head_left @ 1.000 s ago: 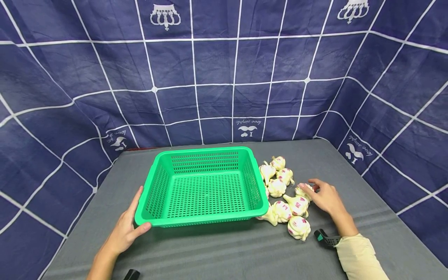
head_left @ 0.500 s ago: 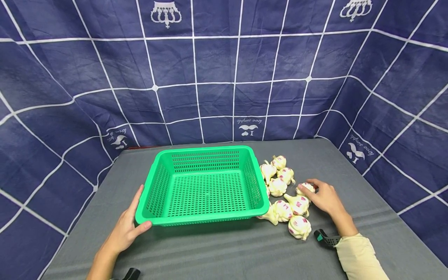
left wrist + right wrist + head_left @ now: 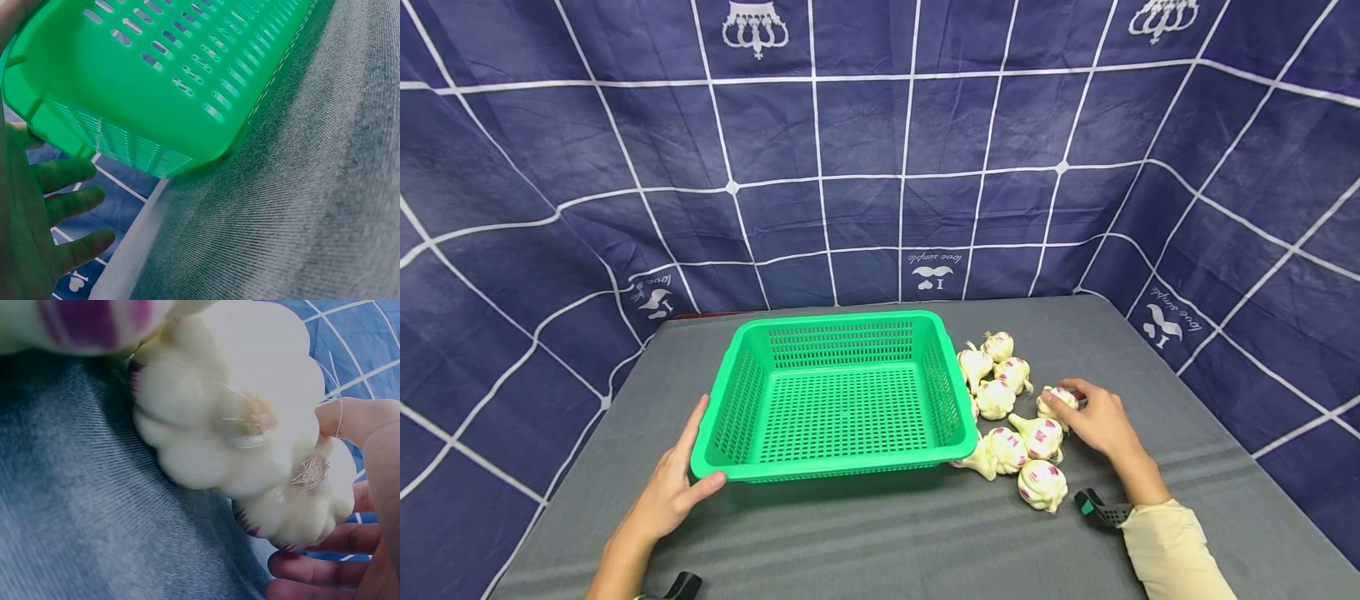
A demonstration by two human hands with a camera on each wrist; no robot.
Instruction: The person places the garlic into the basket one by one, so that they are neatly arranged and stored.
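Left hand braces the corner, right hand pinches a bulb

And here we are, down my feed: a rectangular green perforated plastic basket (image 3: 850, 467) sits left of centre on the grey cloth-covered bench (image 3: 865, 542), nothing inside it. My left hand (image 3: 664, 497) is at its near-left corner, thumb on the near rim, other fingers straight and spread down the side; no clench there. I'd call that a steadying touch, to keep the basket from sliding.

Over toward the bench's right edge, my right hand (image 3: 1102, 423) grasps a pale purple-streaked garlic bulb (image 3: 297, 515), thumb on one side, fingers on the other, a hold that probably suits its lumpy roundness. That bulb lies at the outer side of the loose cluster of garlic bulbs (image 3: 1006, 450) beside the basket, some partly hidden behind its right rim. Handy placing, I'd judge: bulbs on the right hand's side, basket on the left's.
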